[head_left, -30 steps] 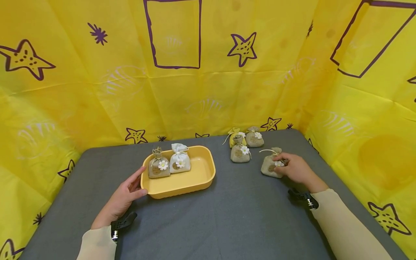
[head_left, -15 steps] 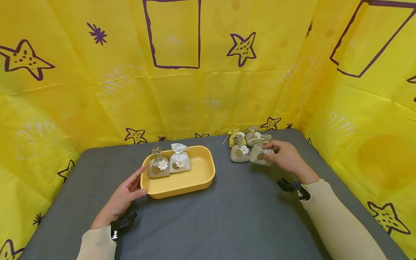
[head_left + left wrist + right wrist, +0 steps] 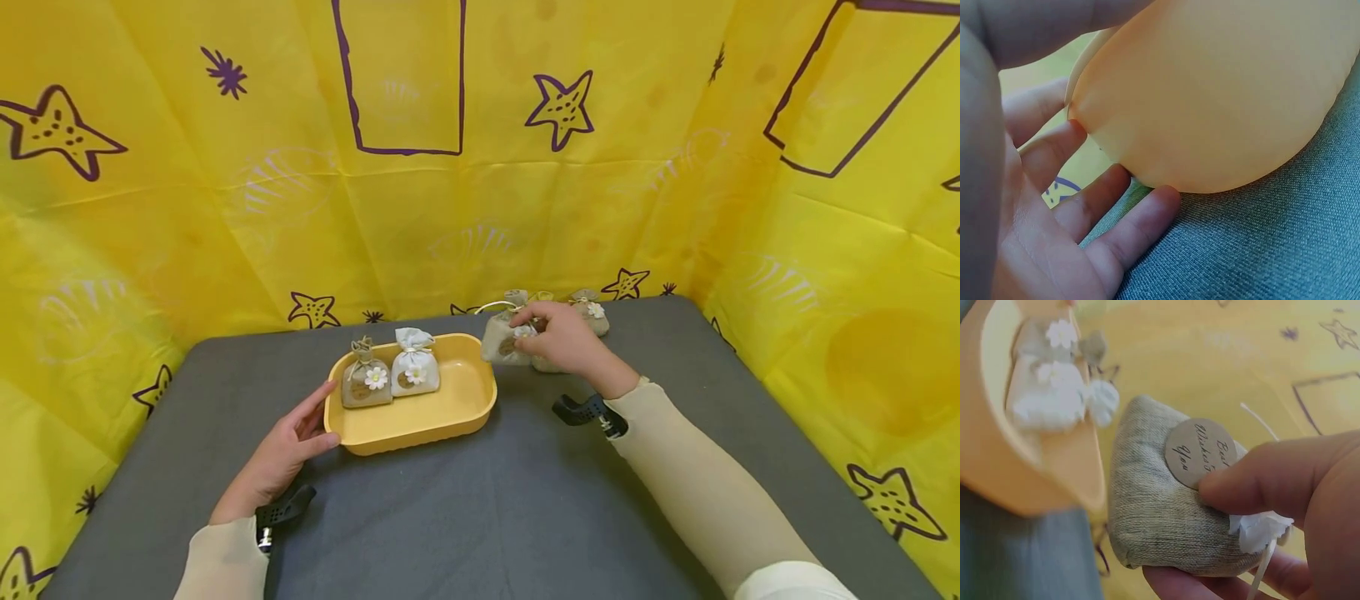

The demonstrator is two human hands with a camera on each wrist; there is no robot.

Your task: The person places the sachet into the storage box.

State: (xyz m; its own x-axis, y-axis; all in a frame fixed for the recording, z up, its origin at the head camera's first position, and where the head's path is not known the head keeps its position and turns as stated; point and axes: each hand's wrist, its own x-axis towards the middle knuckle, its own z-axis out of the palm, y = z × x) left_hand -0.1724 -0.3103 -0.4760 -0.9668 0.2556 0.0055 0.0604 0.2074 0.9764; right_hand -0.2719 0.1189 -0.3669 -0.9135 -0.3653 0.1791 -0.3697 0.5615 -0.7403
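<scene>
My right hand [image 3: 558,337] pinches a greyish-beige drawstring sachet [image 3: 1166,500] between thumb and fingers. It bears a round brown label with writing, a white flower and a pale cord. In the head view this sachet hangs at the right end of a yellow tray [image 3: 450,421]. Fairly straight fingers of my left hand [image 3: 281,454] touch the tray's left end, the thumb near its front corner. In the left wrist view the fingertips [image 3: 1160,203] meet the tray's outer wall. Inside the tray, at its left, a brown sachet [image 3: 363,387] and a white sachet [image 3: 408,362] stand side by side.
Behind my right hand are a brownish sachet [image 3: 592,312], a mostly hidden yellow sachet [image 3: 542,296] and another sachet largely covered by the hand. A grey cloth [image 3: 450,517] covers the table. Yellow patterned curtains [image 3: 480,208] rise at the back and sides.
My right hand has carried the greyish-beige sachet leftward from the table's right side, past the other sachets, to the tray's right end. My left hand and the tray have stayed put.
</scene>
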